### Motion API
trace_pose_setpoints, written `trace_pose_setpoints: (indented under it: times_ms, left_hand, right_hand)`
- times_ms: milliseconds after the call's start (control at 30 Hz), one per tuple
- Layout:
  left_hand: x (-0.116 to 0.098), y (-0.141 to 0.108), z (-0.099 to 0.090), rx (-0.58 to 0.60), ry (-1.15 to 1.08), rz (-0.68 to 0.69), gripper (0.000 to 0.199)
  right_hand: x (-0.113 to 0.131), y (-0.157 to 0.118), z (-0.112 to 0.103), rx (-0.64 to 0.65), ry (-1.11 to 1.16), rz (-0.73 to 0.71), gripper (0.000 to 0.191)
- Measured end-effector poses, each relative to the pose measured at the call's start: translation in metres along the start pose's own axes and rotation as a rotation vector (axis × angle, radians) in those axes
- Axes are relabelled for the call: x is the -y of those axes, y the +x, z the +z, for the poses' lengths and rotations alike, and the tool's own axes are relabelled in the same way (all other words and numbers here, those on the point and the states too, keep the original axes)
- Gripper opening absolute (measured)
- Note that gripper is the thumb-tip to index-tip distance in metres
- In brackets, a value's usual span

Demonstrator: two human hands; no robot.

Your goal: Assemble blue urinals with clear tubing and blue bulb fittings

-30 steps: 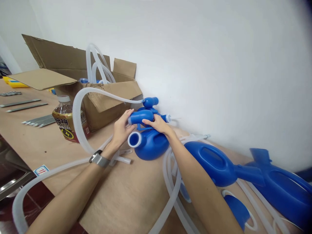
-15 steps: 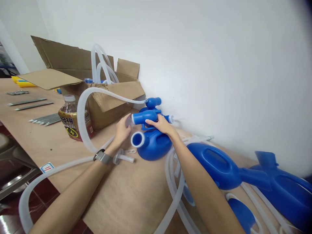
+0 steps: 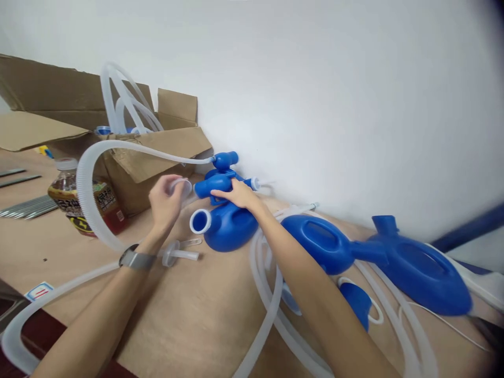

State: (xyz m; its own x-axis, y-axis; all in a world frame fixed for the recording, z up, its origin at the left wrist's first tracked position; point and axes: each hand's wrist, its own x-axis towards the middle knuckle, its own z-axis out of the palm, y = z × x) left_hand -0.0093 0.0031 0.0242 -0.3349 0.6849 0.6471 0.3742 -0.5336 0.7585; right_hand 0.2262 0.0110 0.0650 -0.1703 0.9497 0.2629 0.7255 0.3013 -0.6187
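My left hand [image 3: 165,202], wearing a watch, pinches a translucent plastic cap [image 3: 183,188] beside the open end of a blue tubular fitting [image 3: 212,186]. My right hand [image 3: 241,194] grips that fitting by its other end. Below it lies a blue plastic urinal bottle [image 3: 230,231] with a white-rimmed mouth facing left. A clear flanged piece with a stem [image 3: 185,254] rests on the table near my left wrist. Behind my right hand another blue fitting [image 3: 225,160] has a ribbed translucent hose attached.
An open cardboard box [image 3: 165,149] with hoses in it stands at the back left. A drink bottle [image 3: 81,202] is before it, metal rods [image 3: 29,206] beyond. More blue urinal bottles [image 3: 423,273] and coiled hoses [image 3: 271,310] lie to the right, along the wall.
My left hand has drawn the translucent cap leftward, away from the end of the blue fitting. My right hand keeps its hold on the fitting. The view has turned to the right.
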Motion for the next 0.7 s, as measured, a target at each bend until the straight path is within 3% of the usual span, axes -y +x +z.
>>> trace_pose_setpoints:
  times_ms: [133,233,300,400,467,533,600,700]
  left_hand:
    - [-0.068,-0.012,-0.016,-0.254,-0.008,0.319,0.016]
    - [-0.119,-0.033,-0.027,-0.171,-0.025,0.467,0.011]
    - [-0.144,-0.053,-0.029,0.205,-0.023,0.491,0.010]
    - [-0.156,-0.084,-0.016,0.880,0.037,0.344,0.017]
    - [-0.149,-0.103,0.000,1.141,0.075,0.161,0.020]
    - [-0.136,-0.116,0.018,1.245,0.075,-0.080,0.019]
    - [-0.124,-0.125,0.033,1.273,0.012,-0.294,0.026]
    - [-0.114,-0.133,0.048,1.297,-0.162,-0.408,0.038]
  right_hand:
    - [0.002,0.002,-0.003,0.048,-0.141,0.045,0.096]
    - [0.003,0.007,-0.004,0.137,-0.226,0.047,0.103]
    - [0.003,0.010,-0.005,0.185,-0.251,0.048,0.101]
    - [0.004,0.012,-0.005,0.212,-0.253,0.055,0.099]
    - [0.005,0.011,-0.006,0.218,-0.249,0.065,0.102]
    - [0.006,0.011,-0.007,0.220,-0.244,0.072,0.106]
    - [0.007,0.010,-0.007,0.221,-0.240,0.078,0.108]
    - [0.009,0.009,-0.009,0.219,-0.236,0.086,0.107]
